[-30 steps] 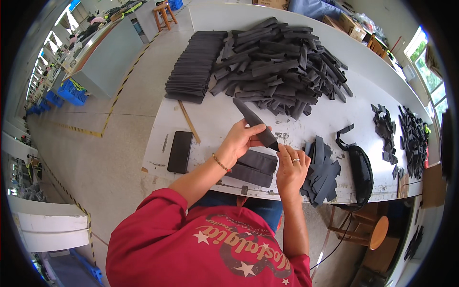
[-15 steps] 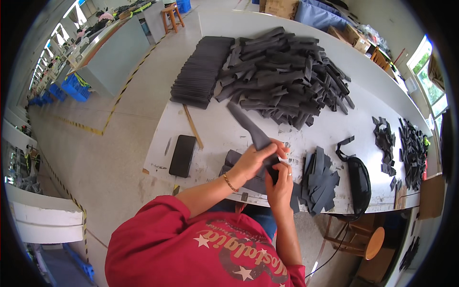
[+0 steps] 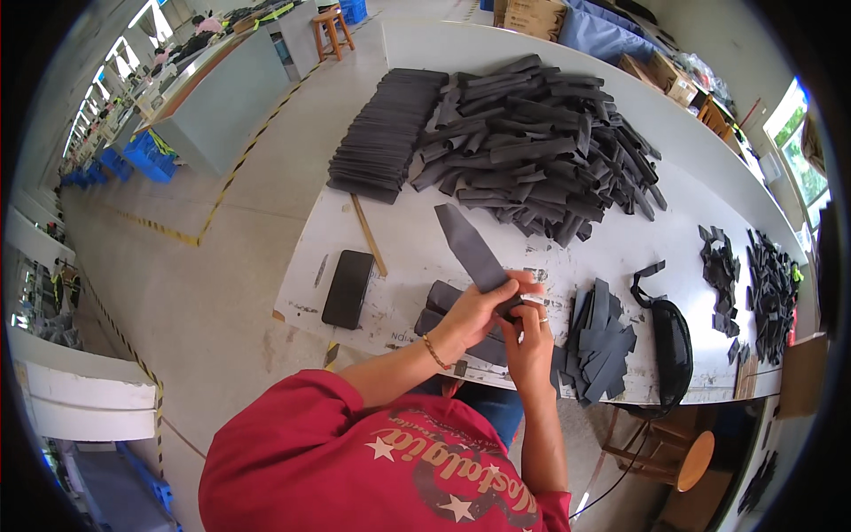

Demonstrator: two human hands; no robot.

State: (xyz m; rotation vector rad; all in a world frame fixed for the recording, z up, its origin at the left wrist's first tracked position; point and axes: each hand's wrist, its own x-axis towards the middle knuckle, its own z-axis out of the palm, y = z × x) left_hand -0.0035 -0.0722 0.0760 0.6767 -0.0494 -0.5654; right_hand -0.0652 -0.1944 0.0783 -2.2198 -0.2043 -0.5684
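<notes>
My left hand (image 3: 483,310) is closed on a dark grey fabric strip (image 3: 468,246), pinching it near its lower end. The strip's long free end points away, up and to the left, over the white table (image 3: 412,253). Close against the left, my right hand (image 3: 529,341) has its fingers bent round the strip's near end. Most of that end is hidden between the fingers. Under my left wrist lie several dark fabric pieces (image 3: 439,300) at the table's front edge. Right of my right hand is a loose pile of flat dark pieces (image 3: 601,346).
Beyond the hands are a neat row of stacked strips (image 3: 390,133) and a large heap of tubular strips (image 3: 550,146). A black phone (image 3: 348,288) and a wooden stick (image 3: 368,235) lie left. A black mesh object (image 3: 671,355) and more dark scraps (image 3: 720,284) are right.
The strip's free end now lies straighter and flatter, where it was bent before. My right hand has shifted slightly, its fingers closer to the left hand. The whole view has moved slightly.
</notes>
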